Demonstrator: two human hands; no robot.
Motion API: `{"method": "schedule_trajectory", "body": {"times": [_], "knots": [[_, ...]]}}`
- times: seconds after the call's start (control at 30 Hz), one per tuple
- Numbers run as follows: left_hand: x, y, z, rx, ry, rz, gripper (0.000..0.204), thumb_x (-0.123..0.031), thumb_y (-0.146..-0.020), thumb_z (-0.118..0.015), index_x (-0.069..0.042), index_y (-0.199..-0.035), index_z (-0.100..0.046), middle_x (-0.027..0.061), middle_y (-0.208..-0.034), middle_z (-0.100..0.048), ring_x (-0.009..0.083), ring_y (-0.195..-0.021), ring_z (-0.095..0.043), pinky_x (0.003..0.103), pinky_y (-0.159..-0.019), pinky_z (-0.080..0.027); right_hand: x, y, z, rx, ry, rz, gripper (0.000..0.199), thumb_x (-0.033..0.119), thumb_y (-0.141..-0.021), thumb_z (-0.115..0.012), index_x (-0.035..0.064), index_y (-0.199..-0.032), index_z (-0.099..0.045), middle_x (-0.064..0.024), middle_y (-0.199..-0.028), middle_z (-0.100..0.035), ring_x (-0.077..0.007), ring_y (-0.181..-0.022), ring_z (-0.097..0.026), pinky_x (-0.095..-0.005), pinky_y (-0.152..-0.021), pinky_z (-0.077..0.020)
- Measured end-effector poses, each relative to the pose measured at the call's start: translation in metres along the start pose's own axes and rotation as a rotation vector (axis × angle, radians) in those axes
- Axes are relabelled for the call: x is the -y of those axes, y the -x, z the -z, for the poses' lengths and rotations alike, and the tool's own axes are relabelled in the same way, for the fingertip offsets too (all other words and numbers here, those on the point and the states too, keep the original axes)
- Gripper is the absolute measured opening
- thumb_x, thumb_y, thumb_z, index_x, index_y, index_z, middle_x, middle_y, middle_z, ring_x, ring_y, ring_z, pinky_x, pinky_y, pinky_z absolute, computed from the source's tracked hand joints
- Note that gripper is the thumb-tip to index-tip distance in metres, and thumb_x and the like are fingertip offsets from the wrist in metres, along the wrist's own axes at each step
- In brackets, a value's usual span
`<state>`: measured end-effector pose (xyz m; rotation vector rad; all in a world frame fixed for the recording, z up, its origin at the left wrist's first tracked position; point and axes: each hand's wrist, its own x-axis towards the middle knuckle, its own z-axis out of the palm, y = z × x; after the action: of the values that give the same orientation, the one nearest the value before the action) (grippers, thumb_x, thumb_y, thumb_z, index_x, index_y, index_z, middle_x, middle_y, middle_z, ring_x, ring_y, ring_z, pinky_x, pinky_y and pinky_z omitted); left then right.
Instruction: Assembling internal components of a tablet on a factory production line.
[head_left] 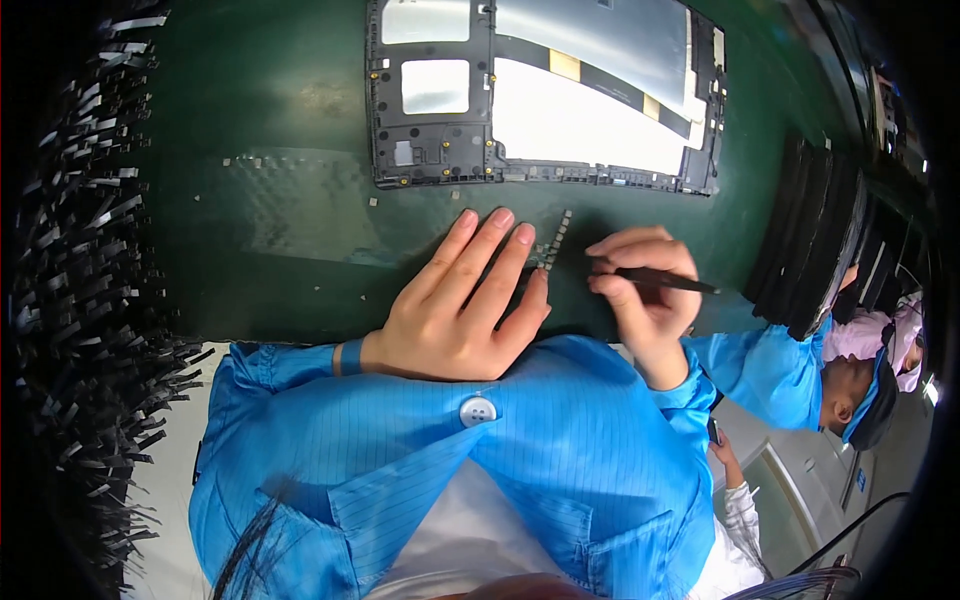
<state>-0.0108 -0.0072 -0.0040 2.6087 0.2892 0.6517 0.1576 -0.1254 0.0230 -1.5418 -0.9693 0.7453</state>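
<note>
My left hand (458,310) lies palm down on the green mat (210,240), its fingers stretched out and a blue band round its wrist. Beside its index finger and thumb is a slanting row of tiny grey square pads (560,232) on a clear strip. Right of that row, my right hand (655,285) is closed round slim black tweezers (665,279), whose rear end points right. Their working tip is hidden or too small to make out near the fingertips. Beyond both hands lies a black device frame (430,160) with white and silvery panels.
A clear film sheet (310,205) lies on the mat at the left, with loose small pads around it. Many black strips (100,250) hang along the left side. Stacked black panels (810,235) stand at the right, near another person in a blue sleeve (770,370).
</note>
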Motion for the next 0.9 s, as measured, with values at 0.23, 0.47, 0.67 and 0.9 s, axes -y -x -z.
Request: {"method": "schedule_trajectory", "body": {"times": [0.23,0.47,0.67,0.9], "knots": [[0.001,0.0,0.0,0.009,-0.005,-0.009,0.02,-0.023,-0.08,-0.066,-0.01,-0.095,-0.07,0.0187,-0.118,-0.06,0.0367,-0.114,-0.056,0.049,-0.096,-0.047,-0.007,0.008,-0.006,-0.019,0.048,-0.008,0.024,-0.001,-0.076,-0.074,-0.0017,-0.093,-0.058,-0.018,-0.091,-0.064,-0.0232,-0.082,-0.063,-0.0309,-0.071,-0.0508],[0.0,-0.002,0.001,0.019,-0.002,-0.004,0.019,-0.023,-0.081,-0.065,-0.009,-0.093,-0.07,0.0188,-0.118,-0.06,0.037,-0.112,-0.057,0.05,-0.096,-0.047,0.005,0.004,-0.007,0.07,0.301,0.185,0.023,-0.001,-0.07,-0.077,-0.0024,-0.088,-0.062,-0.0175,-0.086,-0.065,-0.0264,-0.075,-0.065,-0.0312,-0.063,-0.0526],[-0.001,-0.007,0.006,0.041,-0.016,-0.015,0.01,-0.018,-0.082,-0.065,-0.009,-0.086,-0.065,0.0192,-0.112,-0.063,0.0363,-0.109,-0.06,0.048,-0.094,-0.049,-0.006,0.02,-0.006,0.121,0.499,0.584,0.026,0.005,-0.069,-0.077,-0.0004,-0.091,-0.063,-0.0158,-0.088,-0.066,-0.0265,-0.073,-0.066,-0.0321,-0.061,-0.0545],[-0.001,-0.006,0.006,0.047,-0.004,0.002,0.013,-0.022,-0.082,-0.064,-0.009,-0.086,-0.065,0.0196,-0.113,-0.063,0.0369,-0.11,-0.059,0.049,-0.095,-0.048,-0.004,-0.034,0.06,-0.151,0.036,0.218,0.014,-0.003,-0.085,-0.06,-0.0035,-0.096,-0.052,-0.0189,-0.094,-0.061,-0.0157,-0.07,-0.06,-0.0245,-0.064,-0.0522]]}}
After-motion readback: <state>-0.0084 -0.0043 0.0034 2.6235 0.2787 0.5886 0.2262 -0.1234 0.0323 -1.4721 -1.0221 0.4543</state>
